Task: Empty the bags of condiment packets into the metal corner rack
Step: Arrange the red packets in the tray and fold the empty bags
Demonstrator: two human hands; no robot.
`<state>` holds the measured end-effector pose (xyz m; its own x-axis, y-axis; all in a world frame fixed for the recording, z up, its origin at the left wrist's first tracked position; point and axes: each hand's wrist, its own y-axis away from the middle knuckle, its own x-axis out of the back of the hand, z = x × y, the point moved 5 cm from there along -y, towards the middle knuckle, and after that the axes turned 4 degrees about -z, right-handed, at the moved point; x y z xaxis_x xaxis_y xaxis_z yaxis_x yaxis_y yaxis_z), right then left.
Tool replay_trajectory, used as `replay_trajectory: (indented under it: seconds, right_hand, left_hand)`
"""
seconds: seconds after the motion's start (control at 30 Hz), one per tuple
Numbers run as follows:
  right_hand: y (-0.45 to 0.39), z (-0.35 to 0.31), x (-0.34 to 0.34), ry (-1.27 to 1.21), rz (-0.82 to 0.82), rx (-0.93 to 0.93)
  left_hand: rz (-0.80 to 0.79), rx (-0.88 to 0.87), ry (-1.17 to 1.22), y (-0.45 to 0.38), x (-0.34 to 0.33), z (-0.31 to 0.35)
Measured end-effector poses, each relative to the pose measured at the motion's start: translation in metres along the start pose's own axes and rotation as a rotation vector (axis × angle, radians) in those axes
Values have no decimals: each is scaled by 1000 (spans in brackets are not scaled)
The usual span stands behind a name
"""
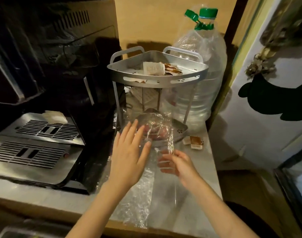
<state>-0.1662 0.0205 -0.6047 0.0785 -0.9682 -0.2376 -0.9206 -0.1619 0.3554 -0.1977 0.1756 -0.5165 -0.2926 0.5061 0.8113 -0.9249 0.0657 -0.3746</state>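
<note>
- Clear plastic was what both hands worked at: a transparent bag (146, 169) stretched from the near counter edge to the bottom shelf of the metal corner rack (157, 79).
- The left hand (129, 157) lay flat on the bag with its fingers straight and spread, gripping nothing.
- The right hand (177, 165) had its fingers curled round a bunched fold of the bag, and some of them showed through the film.
- The bag's far end sat over the rack's lower shelf, where reddish condiment packets (154, 131) showed through the plastic (whether they were inside the bag or already on the shelf, I could not tell).
- On the rack's top shelf lay a white packet (153, 68) just beside several brown packets (172, 69).
- A few loose sauce packets (194, 142) lay on the grey countertop (203, 169) near the rack's right foot.
- Behind the rack and to its right stood a large clear water bottle (203, 66) with a green cap.
- To the left sat a dark coffee machine (52, 66) with a slotted steel drip tray (35, 148), and a pale packet (55, 116) lay at the tray's back edge.
</note>
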Motion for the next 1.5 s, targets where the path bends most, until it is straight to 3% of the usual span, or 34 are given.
replay_trajectory:
  seconds: [0.13, 0.33, 0.5, 0.67, 0.8, 0.97, 1.2, 1.5]
  right_hand:
    - [-12, 46, -8, -73, 28, -152]
    - [-19, 84, -15, 44, 43, -266]
    - [-16, 92, -18, 207, 4, -308]
    - [-20, 81, -11, 548, 8, -225]
    - [-27, 66, -11, 1028, 163, 77]
    - [-28, 64, -36, 1470, 102, 500]
    - [-49, 79, -33, 1636, -86, 357]
    - [-61, 93, -20, 1603, -203, 232]
  left_hand:
    - [-189, 109, -67, 17, -42, -27]
    - [-429, 233, -121, 44, -103, -85]
    - [-476, 236, -226, 63, -122, -105]
    - [-499, 269, -260, 78, -131, -114]
    - [-523, 271, -280, 80, -136, -118]
    - [-540, 275, -267, 78, -138, -118]
    - [-545, 281, -232, 78, -139, -120]
    - [-604, 300, -273, 76, -138, -121]
